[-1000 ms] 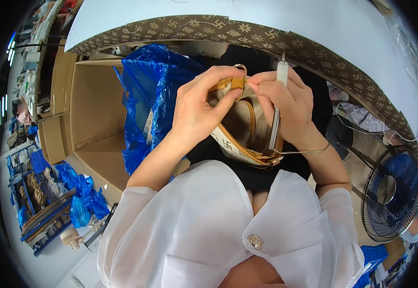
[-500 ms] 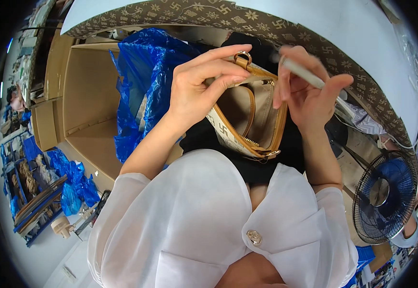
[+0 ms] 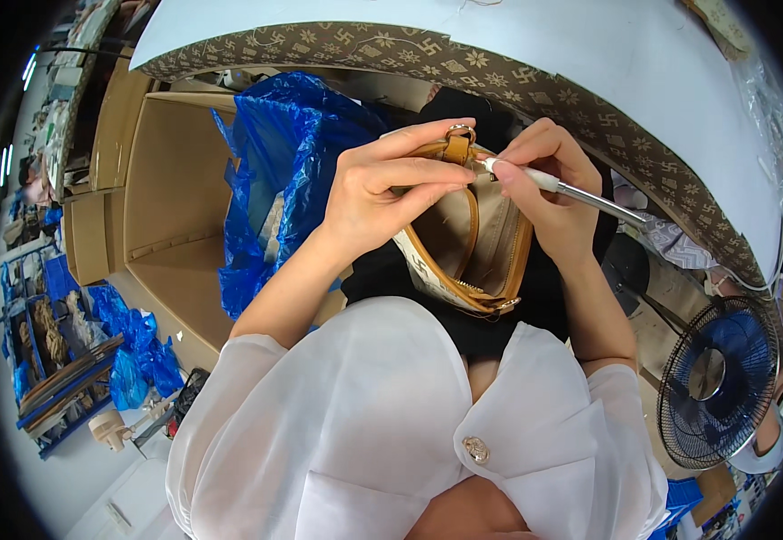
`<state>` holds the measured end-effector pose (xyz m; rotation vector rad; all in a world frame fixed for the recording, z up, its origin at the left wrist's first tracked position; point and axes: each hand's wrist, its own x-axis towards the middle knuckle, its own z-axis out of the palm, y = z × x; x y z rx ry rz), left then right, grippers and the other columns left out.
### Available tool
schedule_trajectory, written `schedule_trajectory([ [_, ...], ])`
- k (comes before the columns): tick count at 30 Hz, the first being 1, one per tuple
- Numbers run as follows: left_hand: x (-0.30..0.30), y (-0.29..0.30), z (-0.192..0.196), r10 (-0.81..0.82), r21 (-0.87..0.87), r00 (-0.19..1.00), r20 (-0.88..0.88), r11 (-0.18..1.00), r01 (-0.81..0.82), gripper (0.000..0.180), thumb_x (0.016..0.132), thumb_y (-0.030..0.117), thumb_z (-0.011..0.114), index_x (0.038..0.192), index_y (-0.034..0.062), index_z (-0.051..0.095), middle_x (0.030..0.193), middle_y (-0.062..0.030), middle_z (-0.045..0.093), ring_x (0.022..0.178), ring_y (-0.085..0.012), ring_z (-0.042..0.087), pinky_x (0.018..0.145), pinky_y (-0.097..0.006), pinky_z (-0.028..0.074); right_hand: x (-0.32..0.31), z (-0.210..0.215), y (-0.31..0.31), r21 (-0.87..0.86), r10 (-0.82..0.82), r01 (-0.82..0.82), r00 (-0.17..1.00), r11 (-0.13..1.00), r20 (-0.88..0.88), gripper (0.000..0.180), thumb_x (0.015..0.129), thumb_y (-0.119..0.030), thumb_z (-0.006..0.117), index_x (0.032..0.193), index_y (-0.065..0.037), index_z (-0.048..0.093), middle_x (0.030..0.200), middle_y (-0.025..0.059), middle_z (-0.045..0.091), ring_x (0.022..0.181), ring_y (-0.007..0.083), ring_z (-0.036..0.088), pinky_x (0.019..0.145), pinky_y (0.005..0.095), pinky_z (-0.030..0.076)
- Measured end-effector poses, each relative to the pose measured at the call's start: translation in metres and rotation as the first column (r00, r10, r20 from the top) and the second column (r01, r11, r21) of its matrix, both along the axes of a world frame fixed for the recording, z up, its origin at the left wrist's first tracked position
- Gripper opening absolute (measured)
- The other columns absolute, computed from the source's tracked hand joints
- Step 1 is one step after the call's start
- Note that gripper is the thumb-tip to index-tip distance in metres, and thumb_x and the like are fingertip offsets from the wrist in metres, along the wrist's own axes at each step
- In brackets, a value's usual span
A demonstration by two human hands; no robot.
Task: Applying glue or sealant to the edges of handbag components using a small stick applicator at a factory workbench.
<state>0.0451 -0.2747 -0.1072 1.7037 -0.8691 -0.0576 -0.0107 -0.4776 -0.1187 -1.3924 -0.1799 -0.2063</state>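
Note:
My left hand (image 3: 373, 193) pinches the upper corner of a small handbag (image 3: 436, 279), close to a tan tab with a metal ring (image 3: 460, 137). The bag is cream with a printed pattern and tan edging. Its mouth gapes, showing a beige lining and a zipper (image 3: 486, 292) along the rim. In my right hand (image 3: 549, 180) is a slim white-and-silver pen-shaped tool (image 3: 589, 196). The tool's white tip points at the bag's corner beside my left fingertips. Whether the tip touches the bag, I cannot tell. The bag rests over black cloth on my lap.
Ahead curves a white table (image 3: 625, 63) with a patterned brown edge. To the left stand an open cardboard box (image 3: 175, 171) and a blue plastic bag (image 3: 283, 126). A black fan (image 3: 718, 382) is at the right, with another person's arm (image 3: 765, 432) behind it.
My right hand has turned and brought the pen-shaped tool to the bag's corner; earlier it was blurred and held apart, with the thumb stuck out. My left hand keeps its pinch.

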Motion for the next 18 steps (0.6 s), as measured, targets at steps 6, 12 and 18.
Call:
schedule_trajectory([
  [6,-0.0021,-0.0016,0.0073,-0.001,0.056,1.000,-0.004,0.998,0.001,0.017,0.077,-0.005,0.072,0.093,0.0005,0.077,0.124,-0.0213,0.064,0.108,-0.0297,0.068,0.089,-0.035,0.057,0.0016,-0.0036,-0.0002,-0.086,-0.041,0.048,0.996,0.995,0.081,0.010,0.083,0.006,0.069,0.087,0.000,0.063,0.088,0.0064,0.059,0.072,0.0077,0.052,0.062,0.0199,0.038],
  [12,-0.0031,-0.0039,0.0043,0.027,0.048,1.000,0.011,0.998,-0.027,0.016,0.080,0.001,0.073,0.095,0.0072,0.078,0.122,-0.0134,0.067,0.099,-0.0222,0.070,0.079,-0.029,0.058,-0.0001,-0.0043,0.0001,-0.098,-0.064,0.073,0.994,0.993,0.087,0.011,0.082,0.006,0.070,0.087,0.000,0.063,0.088,0.0058,0.060,0.073,0.0076,0.053,0.063,0.0198,0.038],
  [18,-0.0032,-0.0041,0.0040,0.024,0.057,1.000,0.009,0.998,-0.024,0.017,0.080,0.001,0.073,0.095,0.0077,0.078,0.123,-0.0131,0.067,0.099,-0.0225,0.070,0.080,-0.030,0.058,-0.0002,-0.0068,-0.0010,-0.096,-0.063,0.072,0.993,0.993,0.095,0.011,0.082,0.006,0.070,0.087,0.000,0.063,0.088,0.0059,0.060,0.074,0.0075,0.054,0.063,0.0198,0.039],
])
